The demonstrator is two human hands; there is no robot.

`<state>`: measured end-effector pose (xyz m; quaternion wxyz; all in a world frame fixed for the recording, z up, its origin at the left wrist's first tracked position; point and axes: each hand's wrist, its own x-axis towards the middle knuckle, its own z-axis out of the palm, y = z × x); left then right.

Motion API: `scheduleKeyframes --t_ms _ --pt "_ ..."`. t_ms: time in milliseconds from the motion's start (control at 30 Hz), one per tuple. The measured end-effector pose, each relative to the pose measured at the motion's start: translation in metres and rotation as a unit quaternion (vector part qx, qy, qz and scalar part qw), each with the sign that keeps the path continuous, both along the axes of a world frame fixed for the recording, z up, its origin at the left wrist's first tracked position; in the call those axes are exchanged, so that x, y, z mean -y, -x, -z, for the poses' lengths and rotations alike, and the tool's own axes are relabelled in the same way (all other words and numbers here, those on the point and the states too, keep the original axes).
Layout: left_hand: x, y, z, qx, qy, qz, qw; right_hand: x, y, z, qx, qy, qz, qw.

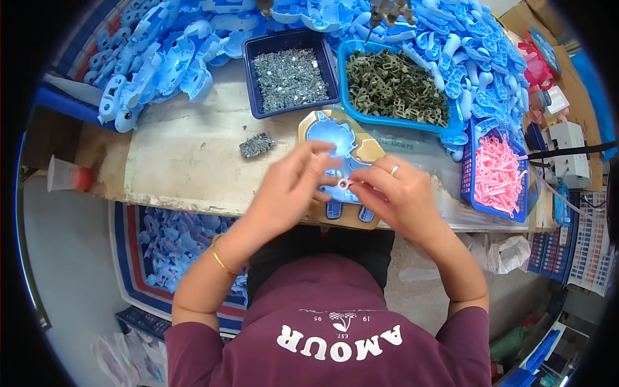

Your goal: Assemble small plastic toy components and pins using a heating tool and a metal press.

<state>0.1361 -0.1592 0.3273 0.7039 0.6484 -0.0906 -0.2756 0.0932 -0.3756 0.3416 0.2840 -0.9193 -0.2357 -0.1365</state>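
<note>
A light-blue hollow plastic shell [332,134] lies in a tan fixture block [369,149] at the table's front edge. Two darker blue pieces [333,210] sit at the block's near end. Over the shell's left side hovers my left hand [290,182], its fingers apart and a little blurred, with nothing visible in them. From the right, my right hand [401,193] pinches at a small pink part with a round eye [343,184], low on the shell. The fingertips partly hide that part, and both hands cover some of the shell.
Behind the block stand a dark tray of small screws [290,74] and a blue tray of metal clips [393,87]. A basket of pink parts [498,171] is at the right. Blue shells [187,61] heap along the back. A small screw pile [256,146] lies left.
</note>
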Motion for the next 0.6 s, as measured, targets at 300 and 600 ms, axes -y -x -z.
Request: scheduleKeyframes --t_ms 300,600 --pt "-0.009 -0.011 0.013 0.299 -0.119 -0.095 0.942 -0.006 -0.007 0.027 -0.002 0.056 0.011 0.998" --pt "-0.006 -0.003 0.026 0.462 -0.195 -0.074 0.862 -0.007 -0.004 0.035 0.016 0.051 0.022 0.998"
